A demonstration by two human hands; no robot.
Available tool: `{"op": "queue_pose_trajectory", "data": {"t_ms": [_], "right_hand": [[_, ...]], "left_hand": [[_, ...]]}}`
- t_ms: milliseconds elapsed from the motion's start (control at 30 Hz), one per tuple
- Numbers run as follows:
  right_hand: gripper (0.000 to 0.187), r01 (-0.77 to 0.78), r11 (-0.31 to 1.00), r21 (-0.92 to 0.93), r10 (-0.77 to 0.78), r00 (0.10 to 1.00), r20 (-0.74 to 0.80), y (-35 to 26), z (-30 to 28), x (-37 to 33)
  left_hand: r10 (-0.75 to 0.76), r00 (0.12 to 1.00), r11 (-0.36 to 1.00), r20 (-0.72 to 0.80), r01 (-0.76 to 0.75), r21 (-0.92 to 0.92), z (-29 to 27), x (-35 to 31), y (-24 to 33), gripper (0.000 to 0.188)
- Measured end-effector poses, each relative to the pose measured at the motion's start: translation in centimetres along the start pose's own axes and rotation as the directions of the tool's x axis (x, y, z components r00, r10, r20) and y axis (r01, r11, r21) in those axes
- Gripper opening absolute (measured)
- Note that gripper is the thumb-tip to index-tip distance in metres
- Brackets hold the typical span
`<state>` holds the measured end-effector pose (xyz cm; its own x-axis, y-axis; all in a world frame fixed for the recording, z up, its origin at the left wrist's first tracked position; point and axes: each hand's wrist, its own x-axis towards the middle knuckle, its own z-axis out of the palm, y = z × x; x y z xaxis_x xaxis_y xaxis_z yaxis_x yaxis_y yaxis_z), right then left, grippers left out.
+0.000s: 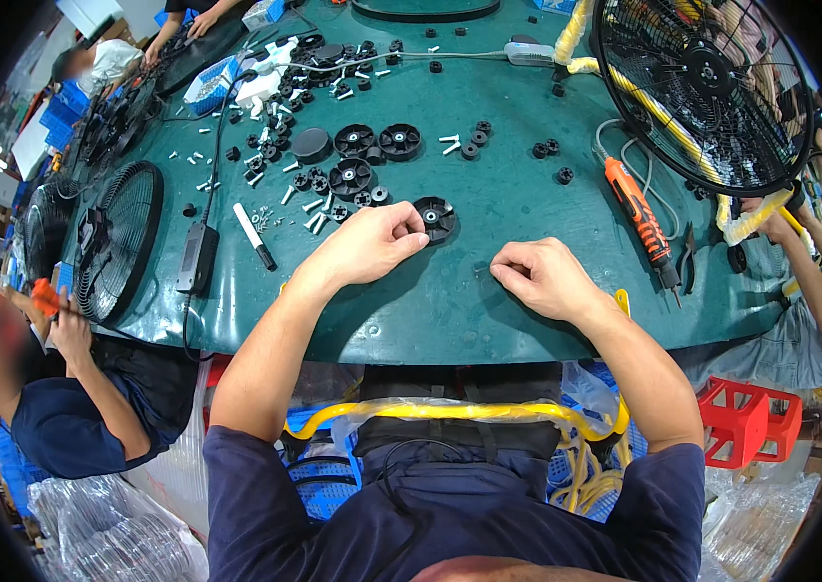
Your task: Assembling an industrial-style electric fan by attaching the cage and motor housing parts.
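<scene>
My left hand (pixel 379 242) is closed, its thumb and curled fingers over the left edge of a black spoked round knob (pixel 438 220). I cannot tell whether the fingers grip that knob or only cover its edge. Farther right, my right hand (pixel 548 278) hovers low over the green table with thumb and forefinger pressed together. Anything between those fingers is hidden. Beyond my left hand lie more spoked knobs, one (pixel 351 177) nearest, and a knob with its smooth face up (pixel 312 145). White bolts (pixel 317 221) and small black caps are scattered beside them.
An orange electric screwdriver (pixel 636 213) rests at right, with pliers (pixel 687 260) beside it. A black fan guard (pixel 707 73) rises behind. To my left lie a marker (pixel 255 236) and a black power adapter (pixel 198 257). Co-workers sit at both sides; a yellow bar (pixel 450 411) crosses before my lap.
</scene>
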<state>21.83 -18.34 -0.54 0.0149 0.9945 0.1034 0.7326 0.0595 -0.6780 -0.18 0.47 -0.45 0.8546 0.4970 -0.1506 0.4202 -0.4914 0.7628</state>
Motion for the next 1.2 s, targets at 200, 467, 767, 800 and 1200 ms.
{"op": "queue_pose_trajectory", "data": {"t_ms": [200,467,767,800,1200], "right_hand": [[0.015,0.011,1.000,-0.004,-0.011,1.000,-0.002,0.15,0.02,0.01],[0.015,0.004,1.000,-0.002,-0.004,1.000,-0.001,0.11,0.04,-0.01],[0.014,0.013,1.000,0.003,-0.013,1.000,-0.004,0.10,0.00,0.03],[0.014,0.005,1.000,0.004,-0.005,1.000,-0.001,0.08,-0.02,0.04],[0.014,-0.014,1.000,0.015,0.014,1.000,0.014,0.16,-0.15,0.06]], "left_hand": [[-0.003,1.000,1.000,-0.003,0.003,0.021,-0.08,-0.03,0.16,0.022],[-0.004,1.000,1.000,-0.004,0.004,0.009,-0.05,-0.13,0.24,0.020],[0.010,1.000,1.000,-0.004,-0.010,-0.010,-0.04,-0.12,0.21,0.020],[0.011,1.000,1.000,-0.004,-0.011,-0.006,-0.04,-0.12,0.20,0.020],[0.005,1.000,1.000,-0.008,-0.005,-0.002,-0.01,-0.01,0.16,0.019]]}}
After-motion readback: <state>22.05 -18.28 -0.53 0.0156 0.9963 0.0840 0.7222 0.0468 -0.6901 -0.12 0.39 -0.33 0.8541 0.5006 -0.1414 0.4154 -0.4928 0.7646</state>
